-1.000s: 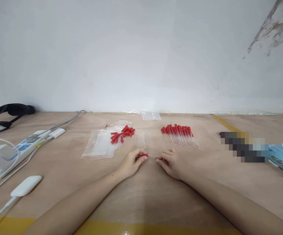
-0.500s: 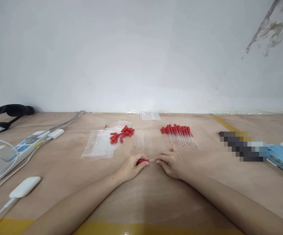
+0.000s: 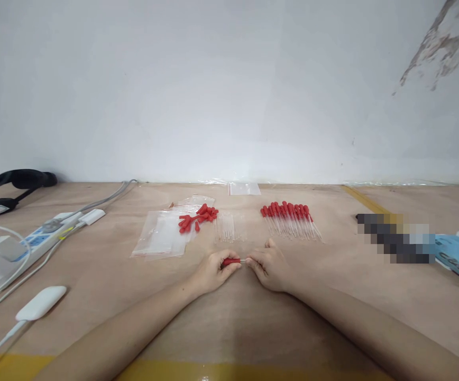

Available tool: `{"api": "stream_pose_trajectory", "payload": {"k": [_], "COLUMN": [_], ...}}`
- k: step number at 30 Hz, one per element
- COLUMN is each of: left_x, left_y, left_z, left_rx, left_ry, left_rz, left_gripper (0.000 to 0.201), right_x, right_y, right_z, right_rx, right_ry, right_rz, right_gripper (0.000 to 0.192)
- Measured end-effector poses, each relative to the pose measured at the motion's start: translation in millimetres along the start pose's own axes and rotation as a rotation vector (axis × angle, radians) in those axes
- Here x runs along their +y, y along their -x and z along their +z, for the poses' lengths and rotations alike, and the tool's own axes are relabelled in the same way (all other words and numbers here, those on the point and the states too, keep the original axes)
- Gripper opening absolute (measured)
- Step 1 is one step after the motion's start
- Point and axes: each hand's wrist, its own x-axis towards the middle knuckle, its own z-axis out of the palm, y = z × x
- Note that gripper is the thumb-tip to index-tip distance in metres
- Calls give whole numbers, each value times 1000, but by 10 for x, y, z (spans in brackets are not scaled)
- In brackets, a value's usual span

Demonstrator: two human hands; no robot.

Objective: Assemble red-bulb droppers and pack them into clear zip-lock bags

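My left hand [image 3: 216, 269] pinches a red rubber dropper bulb [image 3: 231, 261] lying sideways between thumb and fingers. From the bulb's right end a thin clear dropper tube [image 3: 242, 261] runs into the closed fingertips of my right hand [image 3: 264, 265]; the tube's far part is hidden there. Beyond my left hand lies a loose pile of red bulbs [image 3: 198, 218], partly over clear plastic bags [image 3: 156, 235]. To its right, several bare clear tubes [image 3: 226, 227] are laid side by side. Past my right hand is a row of droppers [image 3: 291, 219], red bulbs fitted on clear tubes.
A white power strip [image 3: 35, 241] with plugs and cables lies at left, near a white oval device [image 3: 41, 303] and a black strap [image 3: 23, 180]. At right are a blurred dark object [image 3: 396, 238] and a blue packet [image 3: 457, 256]. A small bag [image 3: 244, 189] lies by the wall.
My right hand has shifted left towards my left hand, so less of the tube shows between them. The left hand has barely moved and keeps its pinch.
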Motion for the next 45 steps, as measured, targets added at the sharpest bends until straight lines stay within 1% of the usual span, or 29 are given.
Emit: {"api": "stream_pose_trajectory", "payload": {"k": [4, 8, 10, 11, 13, 15, 16, 17, 19, 21, 23, 26, 30, 33, 35, 37, 39, 40, 42, 45], "left_x": [4, 39, 13, -20, -121, -242, -299, -347, -416, -451, -473, -519, -586, -593, -579, -569, -574, -581, -600, -610], "left_y": [-33, -109, -148, -167, -203, -234, -248, -258, -270, -272, -269, -264, -260, -264, -270, -276, -279, -280, -279, -278], "left_z": [-15, -109, -212, -281, -446, -634, -727, -813, -949, -1026, -1051, -1043, -1032, -1032, -1031, -1032, -1038, -1043, -1058, -1093], "left_rx": [14, 70, 145, 198, 325, 380, 383, 397, 403, 379, 337, 290, 241, 207, 201, 202, 212, 219, 234, 241], "left_ry": [-43, -103, -194, -264, -414, -569, -638, -690, -752, -774, -764, -723, -699, -684, -676, -660, -638, -624, -590, -555], "left_rz": [53, 142, 159, 143, 57, -105, -203, -299, -423, -501, -560, -609, -590, -581, -597, -611, -617, -621, -632, -640], "left_gripper": [16, 18, 22, 25, 24, 22, 22, 22, 23, 27, 31, 34, 32, 26, 24, 24, 26, 28, 30, 31], "right_x": [-12, -22, 33, 90, 264, 502, 630, 756, 976, 1133, 1226, 1280, 1271, 1190, 1083, 937, 776, 701, 577, 476], "right_y": [-36, -74, -94, -104, -127, -147, -153, -154, -144, -121, -96, -72, -80, -125, -185, -272, -383, -445, -573, -751], "right_z": [-10, -95, -164, -205, -304, -426, -491, -555, -656, -700, -680, -595, -536, -536, -522, -480, -405, -357, -249, -90], "right_rx": [-73, -84, -82, -73, -34, 27, 80, 170, 258, 288, 271, 199, 136, 173, 219, 217, 158, 124, 61, -10], "right_ry": [-125, -274, -325, -340, -358, -363, -338, -257, -74, 79, 173, 243, 315, 387, 405, 348, 232, 175, 108, 85], "right_rz": [49, 129, 199, 246, 376, 568, 653, 754, 905, 1006, 1064, 1077, 1022, 960, 878, 763, 677, 668, 695, 745], "right_gripper": [31, 31, 29, 27, 23, 20, 18, 18, 18, 21, 23, 24, 30, 31, 28, 25, 22, 22, 22, 26]}}
